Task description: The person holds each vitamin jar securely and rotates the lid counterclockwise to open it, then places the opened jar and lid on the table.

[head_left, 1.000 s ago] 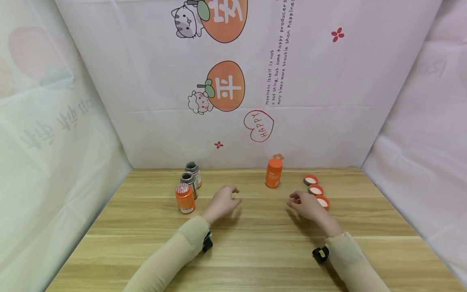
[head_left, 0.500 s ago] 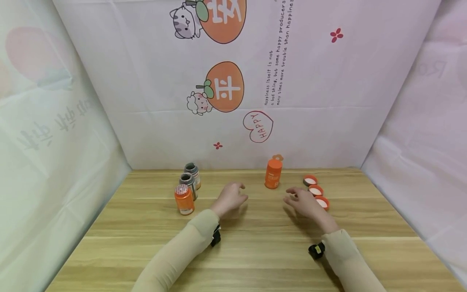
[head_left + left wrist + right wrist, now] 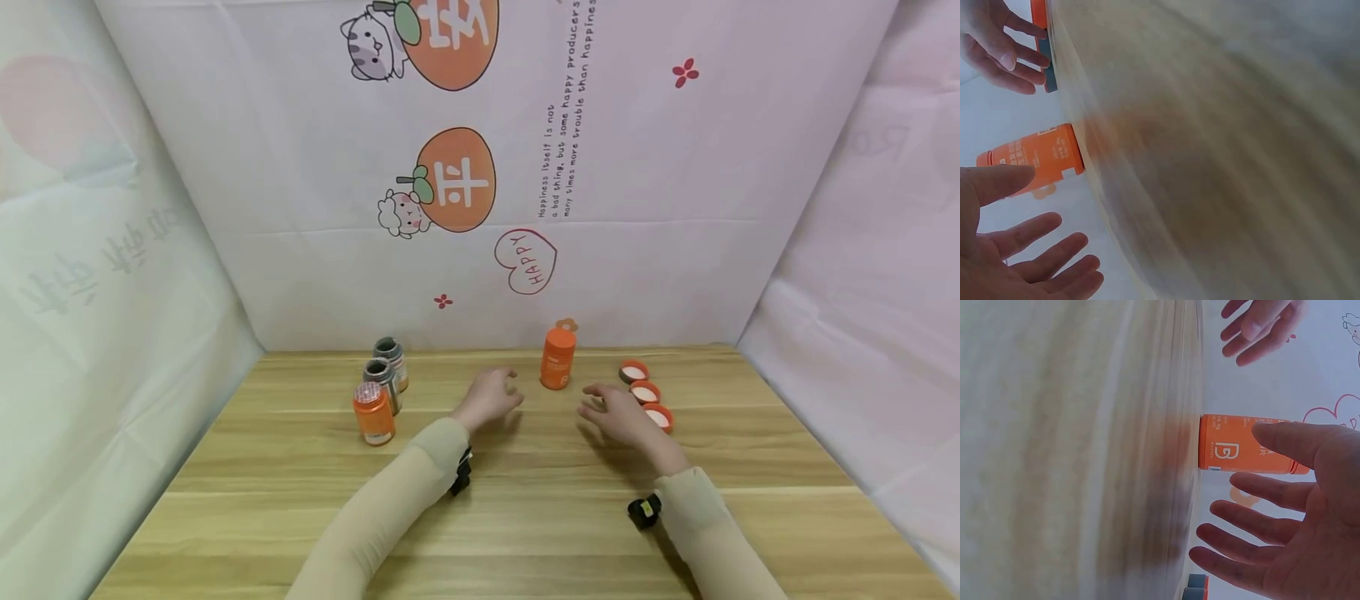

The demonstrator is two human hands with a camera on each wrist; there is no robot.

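An orange bottle (image 3: pixel 557 360) with its orange cap on stands upright near the back of the table, between my two hands. My left hand (image 3: pixel 489 398) is to its left and nearer to me, thumb and fingers spread apart with nothing between them. On the other side my right hand (image 3: pixel 617 414) hovers over the wood, its fingers loosely spread and holding nothing. In the left wrist view the bottle (image 3: pixel 1035 156) shows behind my thumb and fingers. The right wrist view has the bottle (image 3: pixel 1241 445) just beyond my right thumb, its printed label facing the camera.
To the left, an orange bottle (image 3: pixel 373 414) without a cap and two grey open bottles (image 3: pixel 383 385) form a row. Three orange-rimmed caps (image 3: pixel 658 417) lie inside up beside my right hand. A white printed cloth (image 3: pixel 637 250) hangs right behind the wooden table (image 3: pixel 540 517).
My left hand has moved right and away from me, closer to the capped bottle. My right hand has shifted slightly left. The bottles and caps stay where they were.
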